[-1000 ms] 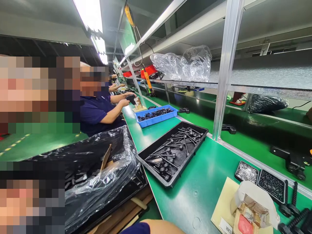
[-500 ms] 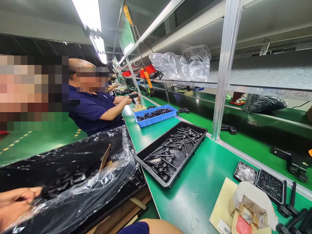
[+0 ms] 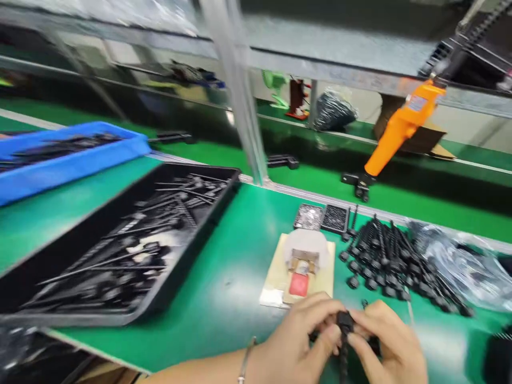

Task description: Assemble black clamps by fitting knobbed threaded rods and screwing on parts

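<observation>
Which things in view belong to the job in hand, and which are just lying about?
Part of the job, by appearance:
black ribbed part, held by the left hand and right hand
pile of similar black parts
red-padded fixture, just beyond the hands

Probably just lying about:
clear plastic bag beside the pile
dark bundle in the background

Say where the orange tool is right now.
The orange tool hangs at upper right in the head view, pictured above the pile of black rods.
</observation>
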Available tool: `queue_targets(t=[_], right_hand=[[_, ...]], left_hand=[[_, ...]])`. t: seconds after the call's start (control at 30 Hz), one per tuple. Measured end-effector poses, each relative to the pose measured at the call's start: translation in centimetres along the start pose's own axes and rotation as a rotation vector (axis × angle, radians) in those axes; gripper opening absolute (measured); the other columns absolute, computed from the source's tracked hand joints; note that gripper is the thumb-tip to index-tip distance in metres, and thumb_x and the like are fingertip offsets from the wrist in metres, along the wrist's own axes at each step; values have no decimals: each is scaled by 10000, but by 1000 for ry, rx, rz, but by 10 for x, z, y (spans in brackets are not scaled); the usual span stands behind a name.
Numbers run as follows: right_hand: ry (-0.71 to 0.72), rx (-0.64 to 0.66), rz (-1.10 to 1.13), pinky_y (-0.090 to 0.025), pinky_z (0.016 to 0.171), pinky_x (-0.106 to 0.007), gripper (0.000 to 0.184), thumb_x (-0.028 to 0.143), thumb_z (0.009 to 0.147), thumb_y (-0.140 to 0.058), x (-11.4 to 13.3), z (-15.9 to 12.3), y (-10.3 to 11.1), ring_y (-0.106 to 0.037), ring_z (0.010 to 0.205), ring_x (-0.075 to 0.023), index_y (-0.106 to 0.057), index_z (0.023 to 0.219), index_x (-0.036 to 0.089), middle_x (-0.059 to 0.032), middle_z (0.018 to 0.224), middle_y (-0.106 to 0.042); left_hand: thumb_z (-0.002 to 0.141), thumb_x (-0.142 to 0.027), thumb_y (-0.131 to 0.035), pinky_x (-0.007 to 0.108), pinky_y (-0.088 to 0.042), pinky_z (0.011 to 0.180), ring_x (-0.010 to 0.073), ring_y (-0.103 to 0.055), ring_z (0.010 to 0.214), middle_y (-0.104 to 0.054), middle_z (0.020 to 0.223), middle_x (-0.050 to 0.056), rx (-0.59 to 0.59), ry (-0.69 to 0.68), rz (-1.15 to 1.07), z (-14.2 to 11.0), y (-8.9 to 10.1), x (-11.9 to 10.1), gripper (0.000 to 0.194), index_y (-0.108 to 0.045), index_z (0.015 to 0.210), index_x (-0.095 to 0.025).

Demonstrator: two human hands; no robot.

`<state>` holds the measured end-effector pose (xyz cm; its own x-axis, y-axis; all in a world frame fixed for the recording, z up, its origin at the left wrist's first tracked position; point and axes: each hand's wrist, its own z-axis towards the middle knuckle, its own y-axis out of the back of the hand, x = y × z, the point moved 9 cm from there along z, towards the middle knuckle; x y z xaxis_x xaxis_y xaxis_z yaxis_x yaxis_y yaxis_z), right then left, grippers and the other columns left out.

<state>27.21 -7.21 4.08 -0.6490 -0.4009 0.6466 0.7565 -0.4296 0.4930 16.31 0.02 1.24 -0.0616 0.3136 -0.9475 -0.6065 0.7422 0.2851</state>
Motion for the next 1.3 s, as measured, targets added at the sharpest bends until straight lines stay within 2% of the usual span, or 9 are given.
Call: queue_targets(t=[0.17, 0.37, 0.53, 0.63, 0.7, 0.87, 0.97, 1.17, 1.3], right_hand=[[-126, -61, 241, -562, 635, -287, 195, 242, 928, -695, -12, 15, -2, -635, 686, -169, -707, 1122, 257, -18, 749, -671], [-118, -20, 313, -576, 672, -280, 222, 286, 939, -696, -3, 13, -8, -665, 766, -172, -688, 1159, 260, -53, 928, -710], [-145, -116, 140, -531, 594, -262, 179, 368, 960, -667, -13, 14, 11, -605, 675, -159, -697, 1035, 208, -36, 786, -669], [-148, -310, -150, -512, 573, -265, 115, 269, 969, -634, -27, 14, 44, -579, 651, -154, -680, 1038, 191, -37, 782, -636], [-140, -395, -400, -506, 570, -269, 121, 260, 964, -626, -37, 14, 60, -556, 598, -142, -670, 1034, 171, -30, 758, -619], [-221, -409, -756, -496, 621, -306, 242, 359, 962, -582, -69, 13, 70, -557, 604, -169, -695, 951, 146, -49, 737, -626], [-297, -399, -816, -489, 689, -327, 297, 396, 957, -555, -84, 9, 72, -588, 690, -209, -716, 921, 149, -57, 717, -622], [-396, -439, -842, -473, 736, -357, 367, 442, 958, -560, -99, 4, 82, -597, 758, -247, -731, 984, 119, -98, 784, -657], [-366, -408, -732, -488, 739, -360, 335, 409, 970, -557, -89, 9, 85, -591, 742, -227, -724, 954, 119, -114, 841, -674]], left_hand=[[892, -668, -552, 258, -485, 617, 131, -561, 603, -582, 676, -14, 77, 367, -528, 2, -16, 19, 513, -608, 895, -158], [858, -682, -580, 245, -446, 554, 115, -521, 520, -566, 601, -37, 122, 468, -538, -2, -23, 29, 521, -594, 826, -162], [1018, -420, -416, 279, -470, 663, 168, -582, 699, -607, 740, 18, 121, 153, 37, -2, -15, 10, 366, -571, 781, -188], [925, -291, -638, 294, -493, 750, 205, -603, 839, -681, 925, 47, 316, -142, 367, -9, -40, -8, 100, -617, 904, -195], [857, -218, -721, 281, -506, 727, 213, -617, 848, -701, 969, 50, 485, -249, 519, -18, -61, -6, 122, -625, 929, -195], [772, -265, -813, 357, -550, 813, 267, -672, 894, -721, 963, 45, 694, -153, 704, -31, -82, 18, 254, -643, 946, -193], [894, -187, -651, 364, -546, 802, 258, -689, 849, -726, 907, 49, 694, -116, 724, -30, -81, 17, 27, -654, 921, -185], [980, -117, -464, 356, -541, 711, 259, -687, 797, -715, 863, 70, 728, -101, 800, -25, -75, 13, 214, -660, 904, -159], [976, -111, -446, 373, -557, 758, 261, -685, 846, -703, 923, 76, 699, 10, 650, -23, -67, 14, 212, -650, 973, -165]])
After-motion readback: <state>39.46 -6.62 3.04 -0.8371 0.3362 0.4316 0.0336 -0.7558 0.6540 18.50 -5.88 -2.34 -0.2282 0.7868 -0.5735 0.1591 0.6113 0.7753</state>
